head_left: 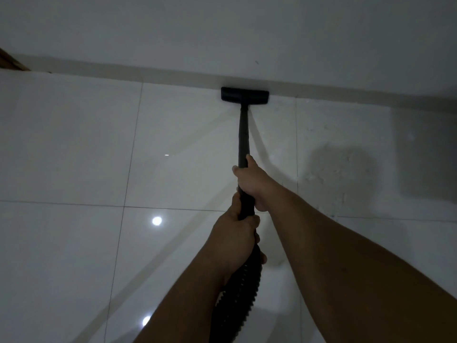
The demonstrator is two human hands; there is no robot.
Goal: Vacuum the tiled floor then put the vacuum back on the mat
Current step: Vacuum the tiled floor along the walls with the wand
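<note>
A black vacuum wand runs away from me across the glossy white tiled floor. Its flat black floor head rests on the tiles, pressed against the foot of the wall. My right hand is wrapped around the wand's upper part. My left hand grips the wand just below it, where the ribbed black hose begins. The hose drops out of view at the bottom edge. The vacuum body and the mat are not in view.
A pale wall with a low skirting strip closes off the far side. A brown wooden edge shows at the far left. Dusty specks lie on the tiles to the right. Ceiling lights reflect off the floor.
</note>
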